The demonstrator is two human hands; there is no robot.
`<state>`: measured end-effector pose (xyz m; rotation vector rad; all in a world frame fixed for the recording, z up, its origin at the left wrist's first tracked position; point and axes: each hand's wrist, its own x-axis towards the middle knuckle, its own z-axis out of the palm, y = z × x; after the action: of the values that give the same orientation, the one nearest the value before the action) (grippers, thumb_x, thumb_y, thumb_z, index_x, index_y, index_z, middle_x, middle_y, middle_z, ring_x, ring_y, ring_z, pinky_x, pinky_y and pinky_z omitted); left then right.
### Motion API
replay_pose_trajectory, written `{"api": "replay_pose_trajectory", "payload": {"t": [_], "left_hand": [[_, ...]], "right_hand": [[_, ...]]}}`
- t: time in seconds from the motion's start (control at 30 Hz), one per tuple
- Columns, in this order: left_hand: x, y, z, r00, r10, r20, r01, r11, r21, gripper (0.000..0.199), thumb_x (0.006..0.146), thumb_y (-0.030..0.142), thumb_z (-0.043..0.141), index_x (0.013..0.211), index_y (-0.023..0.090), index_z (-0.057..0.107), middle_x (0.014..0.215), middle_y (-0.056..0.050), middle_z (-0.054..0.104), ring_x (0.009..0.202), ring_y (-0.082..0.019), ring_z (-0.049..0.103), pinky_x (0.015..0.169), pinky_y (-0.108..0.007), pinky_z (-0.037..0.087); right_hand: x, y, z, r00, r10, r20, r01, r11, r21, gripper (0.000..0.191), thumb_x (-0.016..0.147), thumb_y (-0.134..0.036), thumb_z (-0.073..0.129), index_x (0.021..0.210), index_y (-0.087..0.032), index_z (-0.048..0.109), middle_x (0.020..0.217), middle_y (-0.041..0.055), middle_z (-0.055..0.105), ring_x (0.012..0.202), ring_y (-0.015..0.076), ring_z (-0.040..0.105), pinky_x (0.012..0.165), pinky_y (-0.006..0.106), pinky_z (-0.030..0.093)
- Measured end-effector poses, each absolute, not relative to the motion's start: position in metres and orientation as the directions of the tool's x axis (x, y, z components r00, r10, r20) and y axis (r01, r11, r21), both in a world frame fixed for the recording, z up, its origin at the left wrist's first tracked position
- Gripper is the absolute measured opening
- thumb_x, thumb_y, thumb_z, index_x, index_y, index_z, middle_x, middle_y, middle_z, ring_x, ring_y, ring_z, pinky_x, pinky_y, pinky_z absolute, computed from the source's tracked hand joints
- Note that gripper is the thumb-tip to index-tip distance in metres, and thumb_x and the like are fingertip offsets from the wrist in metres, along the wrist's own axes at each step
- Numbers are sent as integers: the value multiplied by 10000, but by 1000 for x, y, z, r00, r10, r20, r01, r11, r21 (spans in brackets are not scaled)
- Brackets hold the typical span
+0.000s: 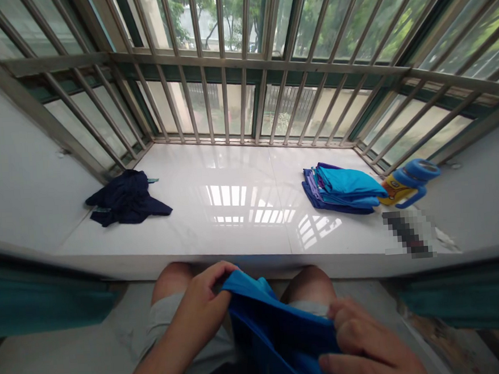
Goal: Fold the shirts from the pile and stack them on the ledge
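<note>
A blue garment (276, 327) hangs stretched between my two hands above my lap, its upper edge pulled into a slanting line. My left hand (211, 289) pinches its upper left corner. On the other side, my right hand (362, 338) is closed on the right part of the edge, slightly blurred. Beyond them, on the white ledge, lies a stack of folded clothes (347, 188) in blue and purple at the right. A crumpled dark navy garment (126, 198) rests at the left of the ledge.
A blue and yellow bottle (409, 182) stands tilted in view beside the stack, with a pixelated object (409, 233) in front of it. Metal bars (226, 103) line the window behind the white ledge (235, 233). Teal curtains (39, 298) hang at both sides.
</note>
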<state>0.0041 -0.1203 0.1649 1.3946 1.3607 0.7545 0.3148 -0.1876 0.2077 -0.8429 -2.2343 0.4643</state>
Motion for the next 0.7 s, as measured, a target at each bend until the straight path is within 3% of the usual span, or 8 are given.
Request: {"api": "replay_pose_trajectory", "payload": {"t": [0.13,0.27,0.37,0.47,0.57,0.7], "left_hand": [[-10,-110,196,137,981,-139,382,77,921,249,848,265,611,1001,248,806,928,9,821,874,-231,727,791,-283,551],[-16,-103,209,79,992,-95,469,48,882,290,968,378,549,1035,256,804,864,17,807,840,-230,734,763,-282,560],[-19,-107,214,-2,999,-39,564,33,825,305,995,401,521,1038,277,796,835,28,798,837,-233,738,775,-290,568],[-17,-114,217,-11,1000,16,603,-6,798,302,1008,409,509,1078,283,774,905,21,811,847,-230,740,777,-297,560],[-15,-118,216,-3,998,56,608,-42,793,312,1014,383,496,1171,276,743,992,8,813,860,-221,739,779,-301,543],[-16,-113,209,17,1000,-16,626,2,780,385,1014,314,457,1324,282,684,931,18,775,812,-220,724,740,-308,531]], "right_hand": [[316,-179,208,-579,641,504,643,739,-201,221,1001,-115,667,1095,-278,782,945,30,693,1050,226,684,1138,417,512],[315,-178,201,-566,642,517,726,685,-57,70,967,-206,709,961,-273,725,1038,64,701,1158,275,656,1215,474,476],[319,-176,192,-527,701,480,759,642,-104,66,950,-300,739,928,-279,681,1067,80,715,1118,293,687,1087,457,570],[323,-174,182,-438,806,399,811,546,-213,85,955,-302,719,1034,-273,708,1227,110,744,1130,302,732,957,425,633],[327,-171,172,-359,865,351,835,465,-293,226,1002,-298,680,1218,-263,738,1376,114,742,1219,293,749,1008,415,647],[327,-167,165,-270,909,317,796,396,-457,350,1062,-310,632,1394,-251,728,1494,110,708,1323,258,727,1119,370,618]]}}
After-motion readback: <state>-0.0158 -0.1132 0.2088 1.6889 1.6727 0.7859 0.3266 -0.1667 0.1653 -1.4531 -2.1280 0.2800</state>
